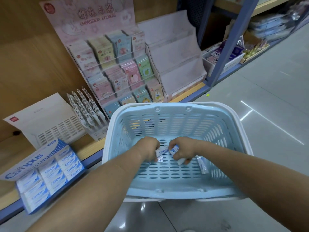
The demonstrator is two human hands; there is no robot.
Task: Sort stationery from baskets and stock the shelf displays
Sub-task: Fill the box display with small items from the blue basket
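A light blue plastic basket (173,113) stands on the floor in front of the shelf. Both my hands are down inside it. My left hand (149,148) grips a small blue-and-white Campus eraser (161,150). My right hand (183,149) holds another eraser (174,149), and a white one (180,161) shows under its fingers. One more eraser (202,165) lies loose on the basket bottom to the right. On the shelf at lower left sits the open Campus eraser display box (48,171), filled with several rows of erasers.
On the wooden shelf stand a white slotted display (55,129), a rack of white pens (87,108), a pink embroidery sticker stand (117,67) and an unfilled clear tiered stand (178,54). A blue shelf upright (229,42) rises at right, with grey floor tiles beyond.
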